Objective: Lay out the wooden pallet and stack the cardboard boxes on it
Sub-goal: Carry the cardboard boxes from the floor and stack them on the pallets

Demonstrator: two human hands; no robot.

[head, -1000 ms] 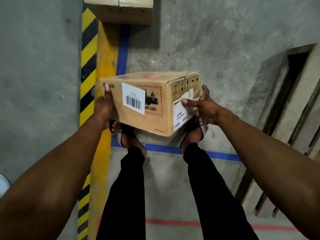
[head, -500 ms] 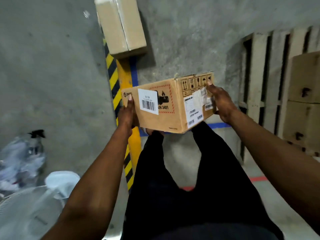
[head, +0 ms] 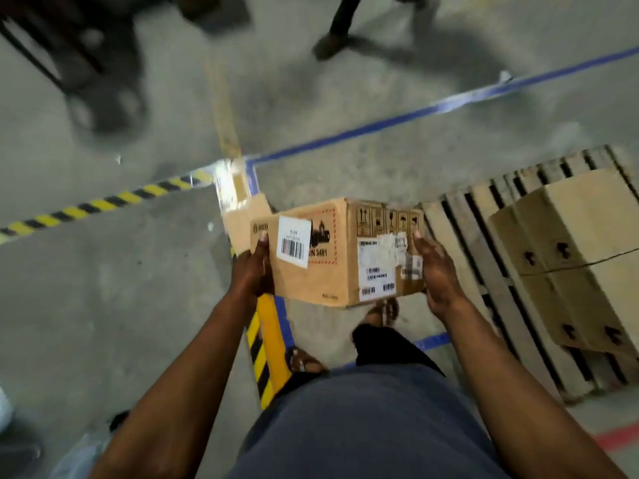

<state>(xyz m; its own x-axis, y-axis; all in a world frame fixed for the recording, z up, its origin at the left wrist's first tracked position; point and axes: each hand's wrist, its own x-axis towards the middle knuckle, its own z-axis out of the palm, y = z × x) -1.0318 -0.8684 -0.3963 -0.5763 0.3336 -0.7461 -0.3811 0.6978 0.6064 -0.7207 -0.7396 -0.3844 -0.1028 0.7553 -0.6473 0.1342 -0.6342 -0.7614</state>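
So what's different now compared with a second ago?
The person has turned toward the wooden pallet, which now lies close on the right with stacked boxes in view. Unchanged: the left hand and right hand hold the same cardboard box by its ends.

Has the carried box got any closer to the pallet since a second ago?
Yes. The carried box, held in the left hand and right hand, now reaches the wooden pallet's near edge; earlier a floor gap separated them.
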